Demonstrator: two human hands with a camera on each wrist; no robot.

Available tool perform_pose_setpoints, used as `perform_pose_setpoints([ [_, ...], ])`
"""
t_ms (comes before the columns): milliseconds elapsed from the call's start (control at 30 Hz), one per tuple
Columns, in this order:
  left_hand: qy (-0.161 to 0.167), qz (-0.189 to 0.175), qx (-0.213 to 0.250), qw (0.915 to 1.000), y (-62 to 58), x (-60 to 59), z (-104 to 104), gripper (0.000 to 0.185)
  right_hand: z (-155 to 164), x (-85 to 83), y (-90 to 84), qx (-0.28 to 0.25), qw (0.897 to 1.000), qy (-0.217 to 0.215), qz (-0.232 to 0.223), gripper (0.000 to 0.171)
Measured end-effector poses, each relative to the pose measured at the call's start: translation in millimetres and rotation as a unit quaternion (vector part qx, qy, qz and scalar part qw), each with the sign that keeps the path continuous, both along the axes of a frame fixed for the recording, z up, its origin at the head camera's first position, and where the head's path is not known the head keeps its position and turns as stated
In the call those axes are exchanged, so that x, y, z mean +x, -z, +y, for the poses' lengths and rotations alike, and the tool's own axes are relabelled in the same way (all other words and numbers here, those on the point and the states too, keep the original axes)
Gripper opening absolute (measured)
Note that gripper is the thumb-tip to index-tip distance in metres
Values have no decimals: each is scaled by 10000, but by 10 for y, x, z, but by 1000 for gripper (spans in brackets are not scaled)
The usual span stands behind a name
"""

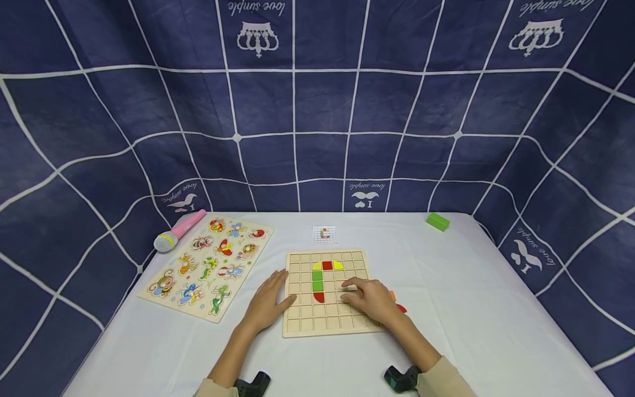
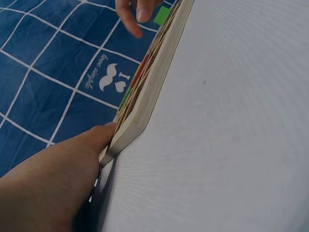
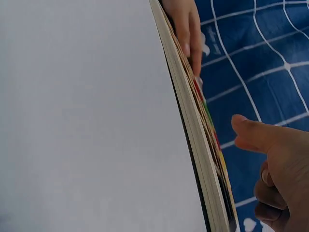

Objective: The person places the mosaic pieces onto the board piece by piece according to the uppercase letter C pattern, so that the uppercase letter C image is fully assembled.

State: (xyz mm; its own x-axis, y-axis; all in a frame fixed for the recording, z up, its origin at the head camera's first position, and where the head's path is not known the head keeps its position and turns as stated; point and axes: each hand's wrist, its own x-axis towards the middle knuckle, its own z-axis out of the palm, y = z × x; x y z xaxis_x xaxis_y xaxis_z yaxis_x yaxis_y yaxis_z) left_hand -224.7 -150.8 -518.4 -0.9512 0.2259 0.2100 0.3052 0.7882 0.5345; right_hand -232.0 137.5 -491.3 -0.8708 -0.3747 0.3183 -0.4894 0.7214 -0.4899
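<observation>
So your left hand [image 1: 268, 303] lies flat against the left edge of the wooden grid board [image 1: 302, 325], fingers relaxed, while your right hand [image 1: 369, 300] rests on the board's right half with fingers loosely bent. Whether it's pinching a piece is hidden, can't tell. On the board sit yellow [image 1: 338, 265], red [image 1: 327, 265] and green pieces [image 1: 317, 280], and two loose pieces [image 1: 399, 307] peek out beside your right hand.

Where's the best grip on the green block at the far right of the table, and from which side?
Take the green block across its two long faces, coming straight down from above. It lies flat and alone on the white table, turned at a slant, so the fingers should turn to match. Nothing stands beside it; both hands are busy at the wooden grid board.
</observation>
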Motion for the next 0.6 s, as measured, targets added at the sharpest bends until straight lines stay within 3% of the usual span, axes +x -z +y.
perform_pose_setpoints([
  [400,2,-2,-41,10000,-6,-3,0,69,810,41,-45,-322,9972,631,-219,31],
  [600,2,-4,-46,10000,7,-8,-3,70,1052,66,7,-347,9964,657,-399,32],
])
